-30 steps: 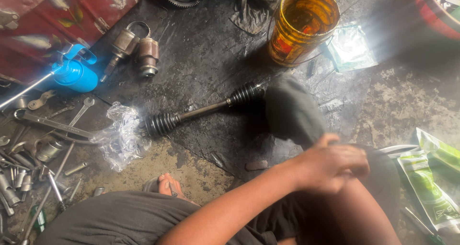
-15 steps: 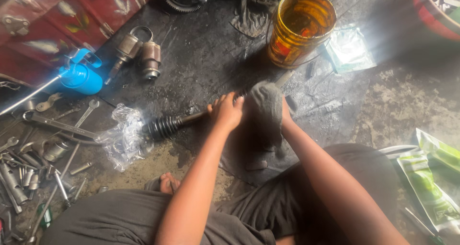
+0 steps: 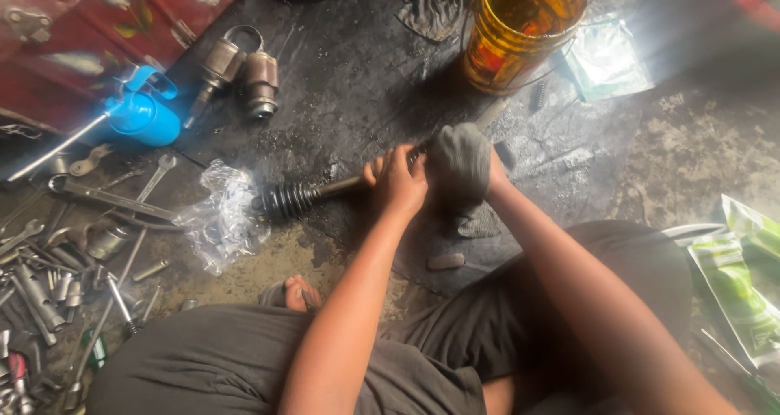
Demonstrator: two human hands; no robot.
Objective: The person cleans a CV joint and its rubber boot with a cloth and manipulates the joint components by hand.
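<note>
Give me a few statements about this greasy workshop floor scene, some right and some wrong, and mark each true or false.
1. The left hand grips the dark metal axle shaft with a ribbed rubber boot. True.
2. The right hand presses a grey cloth against the shaft. True.
3. The amber translucent plastic bucket lies tipped on its side. False: it stands upright, open top facing up.
4. The blue plastic oil can with a long spout sits right of the bucket. False: it is far to its left, near the spanners.
5. A crumpled clear plastic bag lies beside the shaft's ribbed boot. True.
</note>
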